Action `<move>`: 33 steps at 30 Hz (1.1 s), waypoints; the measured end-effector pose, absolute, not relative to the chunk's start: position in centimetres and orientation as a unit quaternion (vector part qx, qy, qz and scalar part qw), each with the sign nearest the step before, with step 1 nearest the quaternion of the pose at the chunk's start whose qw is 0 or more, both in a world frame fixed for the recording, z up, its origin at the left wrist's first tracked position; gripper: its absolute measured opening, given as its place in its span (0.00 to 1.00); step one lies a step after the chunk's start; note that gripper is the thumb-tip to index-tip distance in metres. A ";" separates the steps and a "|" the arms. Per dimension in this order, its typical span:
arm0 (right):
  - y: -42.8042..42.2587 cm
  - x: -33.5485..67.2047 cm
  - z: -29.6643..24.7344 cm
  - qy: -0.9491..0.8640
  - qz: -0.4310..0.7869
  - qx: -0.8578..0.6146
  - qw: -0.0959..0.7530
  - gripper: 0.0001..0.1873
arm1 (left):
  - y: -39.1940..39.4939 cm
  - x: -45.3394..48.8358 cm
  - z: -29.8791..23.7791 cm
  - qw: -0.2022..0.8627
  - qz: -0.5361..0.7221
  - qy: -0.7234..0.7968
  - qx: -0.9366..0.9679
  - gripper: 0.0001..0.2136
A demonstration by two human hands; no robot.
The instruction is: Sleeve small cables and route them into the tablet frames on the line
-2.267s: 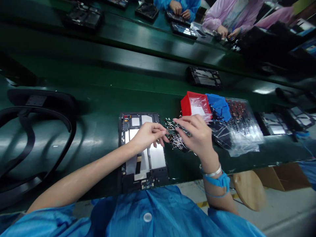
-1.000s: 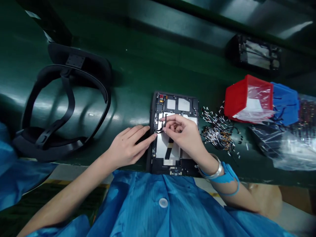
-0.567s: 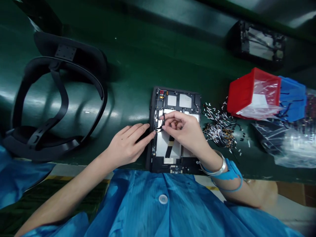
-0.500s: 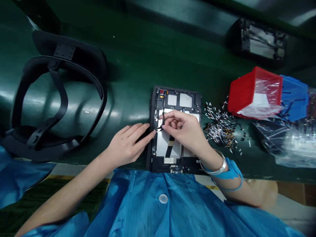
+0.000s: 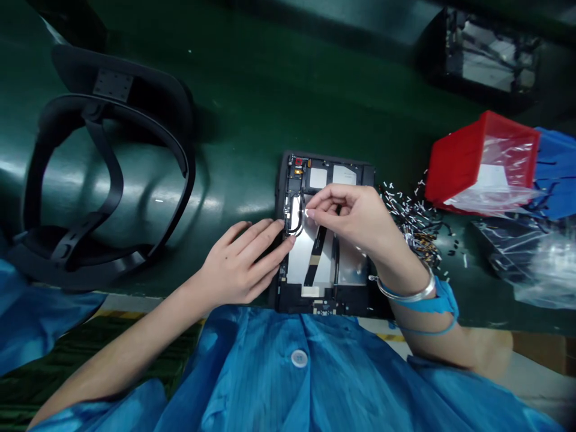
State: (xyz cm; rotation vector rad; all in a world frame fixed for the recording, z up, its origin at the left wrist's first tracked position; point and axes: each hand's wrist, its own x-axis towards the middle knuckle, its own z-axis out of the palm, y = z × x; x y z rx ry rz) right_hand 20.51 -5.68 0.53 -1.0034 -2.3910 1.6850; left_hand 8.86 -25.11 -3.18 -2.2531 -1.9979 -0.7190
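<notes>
- we are seeing a red bin (image 5: 452,165) standing right of the work; clear plastic (image 5: 510,150) is filling its open side and drooping over the rim, and a white sheet (image 5: 492,180) is showing among the folds.
- just beside it we are seeing a blue bin (image 5: 562,159), running out of view; dark cables (image 5: 545,197) are lying at its edge.
- in front of the bins we are finding clear bags (image 5: 546,270) lying on the green bench (image 5: 238,108); we are not making out the dark contents of one.
- between the bags and our work, a loose pile of short cables (image 5: 411,222) with white ends is lying heaped.
- we are working over an open device (image 5: 348,300); its shell is holding pale panels and a black ribbon strip (image 5: 315,258) with a tan band.
- a black cable (image 5: 302,224) is curving in the upper left of that shell.
- we are keeping the thumb and index finger of our right hand (image 5: 360,219) nearly together, just right of the curve; we are unable to tell whether they are pinching the cable.
- we are resting our left hand (image 5: 243,264) with fingers apart, two tips at the device's left edge, near the cable's lower end.
</notes>
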 end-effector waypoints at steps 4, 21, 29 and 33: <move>-5.0 20.1 0.6 -0.785 0.520 -0.335 0.019 0.07 | -24.8 8.9 -3.1 0.012 -0.197 -0.630 -0.751 0.20; -4.3 18.7 0.8 -0.796 0.504 -0.335 -0.012 0.04 | -24.1 8.6 -2.6 0.002 -0.158 -0.592 -0.790 0.20; -4.5 18.6 0.7 -0.827 0.448 -0.339 -0.013 0.03 | -23.5 7.9 -1.3 -0.028 -0.135 -0.567 -0.812 0.21; -4.7 18.6 0.7 -0.839 0.419 -0.346 -0.006 0.03 | -23.4 7.9 -0.9 -0.026 -0.126 -0.564 -0.816 0.22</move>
